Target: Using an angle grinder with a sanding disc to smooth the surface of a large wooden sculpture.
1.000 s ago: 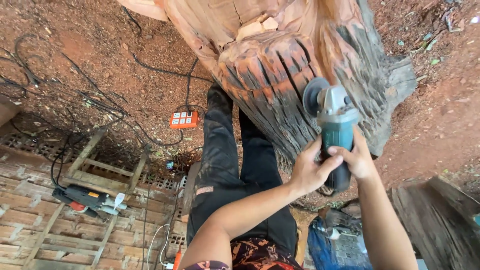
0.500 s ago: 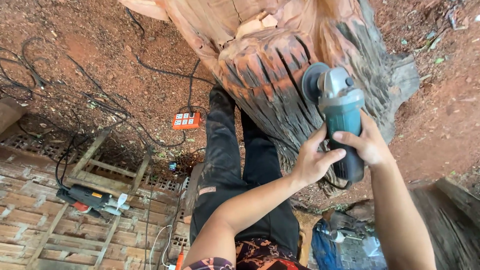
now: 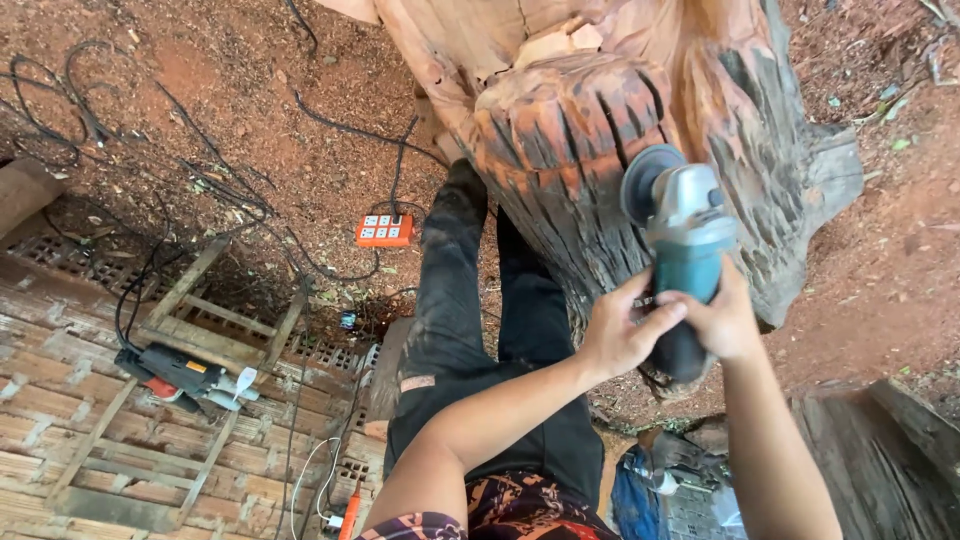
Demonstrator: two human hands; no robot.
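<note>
Both hands were closed around a teal angle grinder (image 3: 682,240): left hand (image 3: 618,335) and right hand (image 3: 722,322) on its body, disc against the carved stump (image 3: 590,130).

Angle grinder (image 3: 680,250): teal body, grey gear head, dark disc at the top end, black rear grip. Held up off the ground, pointing up and slightly left, disc edge at or just off the carved tree stump (image 3: 620,120). Stump: reddish-orange wood, deep dark vertical grooves, rough carved surface.
</note>
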